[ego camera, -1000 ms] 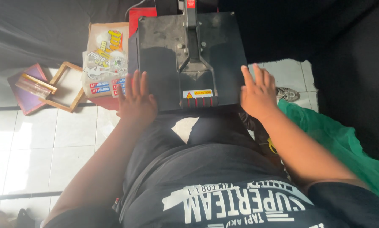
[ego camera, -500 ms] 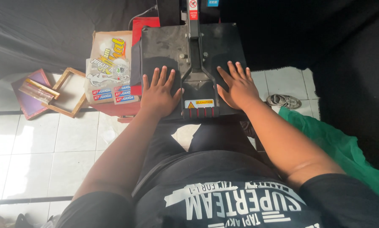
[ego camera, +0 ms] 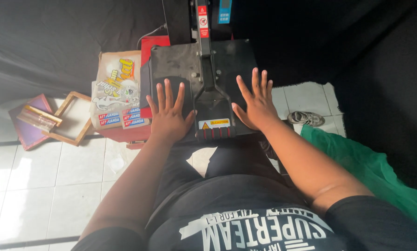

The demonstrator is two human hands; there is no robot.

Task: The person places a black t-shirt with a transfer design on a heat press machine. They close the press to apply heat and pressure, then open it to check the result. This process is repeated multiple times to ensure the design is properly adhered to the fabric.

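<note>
1. Because the far side of the room is draped in black cloth [ego camera: 69, 42] and lies in shadow, little can be made out beyond the hands; the upright column of the heat press [ego camera: 199, 60] is cut off by the top edge, and only the lower part of its small blue control box [ego camera: 225, 11] shows.
2. Whatever lies under the press's top plate is hidden, and the stand or table beneath it cannot be made out behind the person's dark shirt.
3. Left hand [ego camera: 169, 116]: fully open, fingers spread, palm flat on the dark top plate just left of the central handle arm [ego camera: 208, 93]. It grips nothing.
4. Right hand [ego camera: 255, 104]: likewise open and splayed, palm down on the plate just right of the handle arm, thumb close to the arm's base. It grips nothing.
5. Between the two hands, at the near edge of the plate, sits a yellow warning sticker [ego camera: 214, 123] above a red ribbed grip.
6. Left of the left hand, a red box [ego camera: 125, 132] carries a printed paper bag [ego camera: 118, 88] and some red-and-blue stickers; what the box holds cannot be seen.
7. Farther left, on the white tiled floor [ego camera: 41, 186], lie an open wooden frame [ego camera: 71, 118] and a purple-meshed screen frame [ego camera: 29, 121].
8. Right of the right hand, a grey shoe [ego camera: 306, 118] rests on the tiles, with green cloth [ego camera: 376, 172] nearer the person.
</note>
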